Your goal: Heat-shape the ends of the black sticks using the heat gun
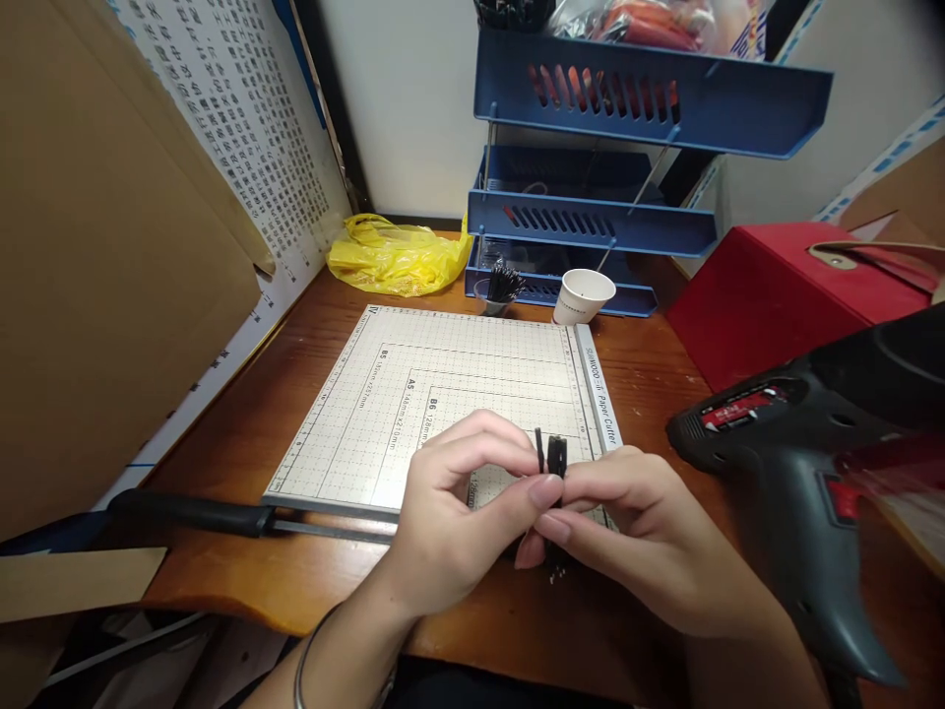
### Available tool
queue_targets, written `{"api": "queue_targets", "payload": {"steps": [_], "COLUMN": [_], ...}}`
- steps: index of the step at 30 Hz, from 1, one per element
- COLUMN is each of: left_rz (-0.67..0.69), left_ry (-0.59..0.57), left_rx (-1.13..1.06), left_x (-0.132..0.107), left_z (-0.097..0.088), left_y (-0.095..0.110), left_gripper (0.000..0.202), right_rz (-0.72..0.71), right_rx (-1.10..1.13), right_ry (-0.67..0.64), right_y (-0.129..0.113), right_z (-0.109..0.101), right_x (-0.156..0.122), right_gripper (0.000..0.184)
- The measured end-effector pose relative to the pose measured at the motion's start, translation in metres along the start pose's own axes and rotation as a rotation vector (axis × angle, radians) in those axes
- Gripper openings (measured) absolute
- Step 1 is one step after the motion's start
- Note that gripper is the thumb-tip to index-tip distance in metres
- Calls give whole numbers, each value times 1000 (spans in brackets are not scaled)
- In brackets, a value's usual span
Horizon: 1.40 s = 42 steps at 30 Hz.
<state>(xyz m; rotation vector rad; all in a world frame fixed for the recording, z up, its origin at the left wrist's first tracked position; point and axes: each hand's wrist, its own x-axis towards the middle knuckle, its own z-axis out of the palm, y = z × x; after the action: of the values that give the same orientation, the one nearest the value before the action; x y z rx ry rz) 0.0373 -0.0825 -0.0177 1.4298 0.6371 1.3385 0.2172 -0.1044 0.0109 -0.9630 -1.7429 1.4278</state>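
A small bundle of thin black wires stands upright between my fingertips, with shiny ends peeking out below. My left hand pinches it from the left, thumb against fingers, where a single black strand stands slightly apart. From the other side my right hand closes thumb and forefinger on the same bundle. The fingers hide its middle. Both hands are over the near right part of a paper cutter, whose board is printed with a grid and size marks. Its black handle lies at the left.
Behind the board stand a small clear cup of black wires and a white paper cup. A blue tray rack, a yellow plastic bag, a red box and a grey-black power tool surround the board.
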Motion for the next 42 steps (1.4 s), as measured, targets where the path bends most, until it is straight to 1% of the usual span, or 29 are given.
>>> {"api": "queue_targets", "payload": {"steps": [4,8,16,18,20,23,24,26,29,33,38,42], "left_rz": [29,17,10,10,-22,-136,-173,-225,-288,-362,-355,-298], "left_ry": [7,8,3,4,12,27,21,-9,-39,-45,-41,-17], "left_rx": [6,-13,-48,-48,-46,-37,-32,-21,-47,-88,-83,-37], "left_x": [1,0,-1,-2,-2,-2,-2,-1,1,2,1,2], "left_z": [1,1,1,1,1,3,3,4,4,3,1,0], "left_y": [0,-1,-3,-3,-3,-3,-3,-3,-2,0,2,0], "left_gripper": [17,17,19,17,13,16,18,19,22,28,31,26], "right_rz": [-2,17,7,3,-1,44,75,129,168,196,179,213], "right_rx": [15,75,173,154,156,231,250,253,202,121,90,180], "right_ry": [-47,-78,-133,-117,-46,111,138,119,29,13,4,36], "right_y": [1,1,0,1,1,0,-1,-1,1,5,6,5], "right_z": [-1,-2,-3,-2,-2,-1,-1,-2,-4,-5,-4,-3], "right_x": [-2,-2,-3,-3,-2,0,0,2,4,5,5,5], "right_gripper": [21,16,18,18,18,18,17,16,19,28,29,21]}}
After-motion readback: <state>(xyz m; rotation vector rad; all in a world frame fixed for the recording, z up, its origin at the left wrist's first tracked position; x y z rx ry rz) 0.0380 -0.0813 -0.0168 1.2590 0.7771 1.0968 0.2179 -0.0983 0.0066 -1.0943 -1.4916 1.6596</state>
